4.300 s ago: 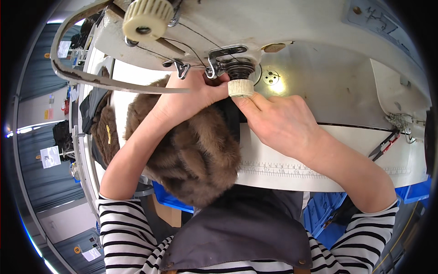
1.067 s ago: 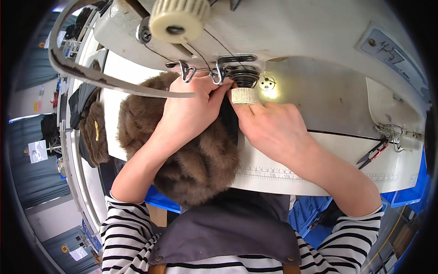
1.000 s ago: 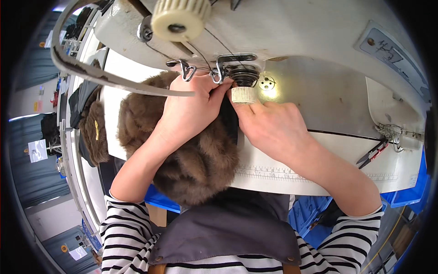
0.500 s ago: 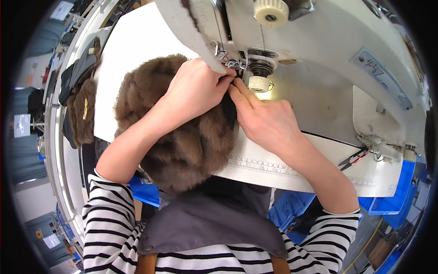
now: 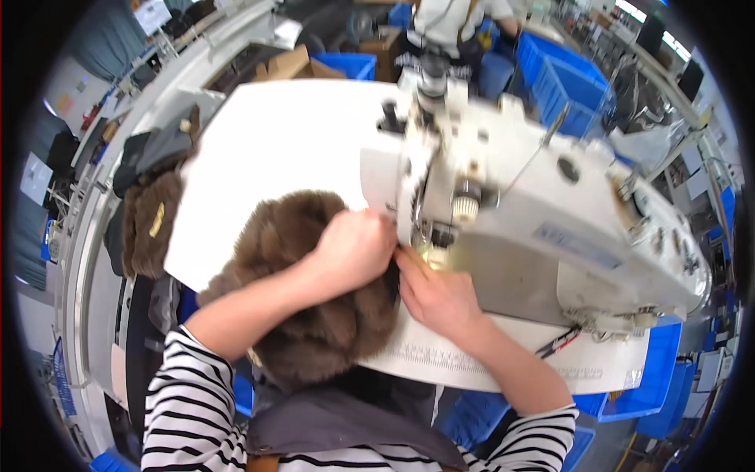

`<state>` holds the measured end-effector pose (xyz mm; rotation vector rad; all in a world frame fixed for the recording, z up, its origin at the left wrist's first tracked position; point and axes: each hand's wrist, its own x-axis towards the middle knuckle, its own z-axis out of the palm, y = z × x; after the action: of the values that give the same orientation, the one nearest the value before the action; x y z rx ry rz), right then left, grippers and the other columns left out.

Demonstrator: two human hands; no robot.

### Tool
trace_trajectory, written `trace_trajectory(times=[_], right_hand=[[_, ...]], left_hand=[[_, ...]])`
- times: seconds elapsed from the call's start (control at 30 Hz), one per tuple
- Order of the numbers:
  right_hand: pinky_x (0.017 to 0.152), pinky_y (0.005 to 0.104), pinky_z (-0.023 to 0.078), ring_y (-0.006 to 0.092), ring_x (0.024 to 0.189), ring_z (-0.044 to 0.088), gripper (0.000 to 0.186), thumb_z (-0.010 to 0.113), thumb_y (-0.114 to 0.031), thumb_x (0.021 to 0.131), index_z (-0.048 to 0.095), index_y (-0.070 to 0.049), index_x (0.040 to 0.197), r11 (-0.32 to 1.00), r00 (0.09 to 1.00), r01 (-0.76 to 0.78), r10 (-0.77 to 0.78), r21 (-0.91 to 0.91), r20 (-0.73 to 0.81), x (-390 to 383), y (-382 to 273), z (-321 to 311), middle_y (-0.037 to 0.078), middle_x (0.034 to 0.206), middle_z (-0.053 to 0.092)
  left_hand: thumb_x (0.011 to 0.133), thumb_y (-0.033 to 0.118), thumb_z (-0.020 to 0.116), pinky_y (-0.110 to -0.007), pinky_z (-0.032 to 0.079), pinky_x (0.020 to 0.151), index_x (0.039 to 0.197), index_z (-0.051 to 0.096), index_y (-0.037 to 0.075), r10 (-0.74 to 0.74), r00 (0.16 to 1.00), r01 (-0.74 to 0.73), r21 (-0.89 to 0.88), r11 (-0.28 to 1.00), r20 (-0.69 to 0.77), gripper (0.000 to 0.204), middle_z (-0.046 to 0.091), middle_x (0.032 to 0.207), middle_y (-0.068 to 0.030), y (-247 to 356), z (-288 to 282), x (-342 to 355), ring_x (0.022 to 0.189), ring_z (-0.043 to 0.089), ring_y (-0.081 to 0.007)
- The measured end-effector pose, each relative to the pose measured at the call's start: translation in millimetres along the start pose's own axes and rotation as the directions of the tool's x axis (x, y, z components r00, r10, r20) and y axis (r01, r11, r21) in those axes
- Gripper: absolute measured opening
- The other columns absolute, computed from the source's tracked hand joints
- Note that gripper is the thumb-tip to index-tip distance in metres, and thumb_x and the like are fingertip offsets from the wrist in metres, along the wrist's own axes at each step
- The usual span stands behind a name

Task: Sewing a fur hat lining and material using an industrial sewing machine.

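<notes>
A rounded, bulky brown fur piece [image 5: 334, 330] with a dark cloth edge lies on the white sewing table, left of the needle area of a white sewing machine [image 5: 503, 236]. My left hand [image 5: 358, 248] is closed on its edge, knuckles up, close to the presser foot. From the right, my right hand [image 5: 440, 295] pinches the same edge, its fingertips near the left hand's. The fingertips of both hands, and the needle, are partly hidden by the machine head and blurred. A small lamp glows beside the needle area.
At the left lie more brown fur pieces [image 5: 153, 224] with dark cloth. Thread snips [image 5: 558, 342] rest by the machine's base, above a printed ruler scale [image 5: 440, 354]. Blue bins [image 5: 570, 82] stand behind and below the table. Another person [image 5: 456, 23] is beyond the machine.
The view has tilted up, so more of the machine top and the room beyond shows. Both hands stay together at the fur piece's edge beside the needle area.
</notes>
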<state>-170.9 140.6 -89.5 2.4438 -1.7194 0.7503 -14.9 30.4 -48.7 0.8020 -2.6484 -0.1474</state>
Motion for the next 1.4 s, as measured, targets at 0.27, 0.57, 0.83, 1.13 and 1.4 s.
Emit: trace_trajectory(times=[0.27,0.57,0.83,1.13,1.4], right_hand=[[0.047,0.0379,0.048,0.0275,0.054,0.062,0.022,0.062,-0.03,0.092,0.069,-0.01,0.086,0.952,0.952,-0.14,0.206,0.273,-0.227,-1.2,-2.5,2.4,0.007,0.068,0.064],[0.073,0.0394,0.05,0.0313,0.081,0.067,0.036,0.05,-0.039,0.099,0.062,-0.005,0.1,0.812,0.878,-0.477,0.45,0.336,0.161,3.5,-34.9,-27.9,0.014,0.081,0.067],[0.068,0.042,0.051,0.0371,0.079,0.063,0.024,0.067,-0.014,0.087,0.061,-0.002,0.105,0.888,0.988,-0.151,0.123,0.434,0.093,-19.9,-101.4,-43.6,0.016,0.088,0.065],[0.065,0.0368,0.049,0.0268,0.073,0.064,0.042,0.073,-0.015,0.081,0.062,-0.005,0.12,0.987,0.919,0.034,0.032,0.16,-0.393,-67.4,-100.0,-120.0,0.008,0.084,0.066],[0.064,0.0328,0.049,0.028,0.072,0.065,0.016,0.063,-0.01,0.088,0.069,0.001,0.098,0.623,0.579,-0.782,0.739,0.02,-0.344,-257.4,-147.2,-219.5,0.013,0.084,0.067]], left_hand=[[0.074,0.009,0.061,-0.042,0.051,0.069,0.071,0.069,0.005,-0.067,0.997,0.063,-0.086,0.994,-0.048,0.009,0.066,0.075,-0.0143,7.7,9.9,-4.7,0.076,0.067,-0.0292],[0.074,0.006,0.065,-0.04,0.053,0.08,0.092,0.069,0.001,-0.241,0.959,0.278,-0.631,0.725,0.146,0.019,0.069,0.096,-0.0176,30.4,-30.9,-24.1,0.09,0.067,-0.0334],[0.072,0.007,0.069,-0.04,0.052,0.065,0.086,0.071,0.005,0.325,0.943,-0.308,-0.185,0.933,0.071,0.014,0.061,0.084,-0.0091,31.8,-125.6,-71.2,0.081,0.063,-0.0303],[0.091,0.02,0.067,-0.037,0.041,0.102,0.114,0.067,0.006,0.185,0.898,0.433,-0.88,-0.198,0.4,0.027,0.062,0.113,-0.0083,54.9,-126.7,-81.7,0.104,0.061,-0.0235],[0.082,0.017,0.072,-0.048,0.045,0.1,0.136,0.055,0.006,0.493,0.847,-0.016,-0.918,0.396,0.198,0.058,0.064,0.117,-0.0227,70.8,-106.3,-80.9,0.106,0.061,-0.0303]])
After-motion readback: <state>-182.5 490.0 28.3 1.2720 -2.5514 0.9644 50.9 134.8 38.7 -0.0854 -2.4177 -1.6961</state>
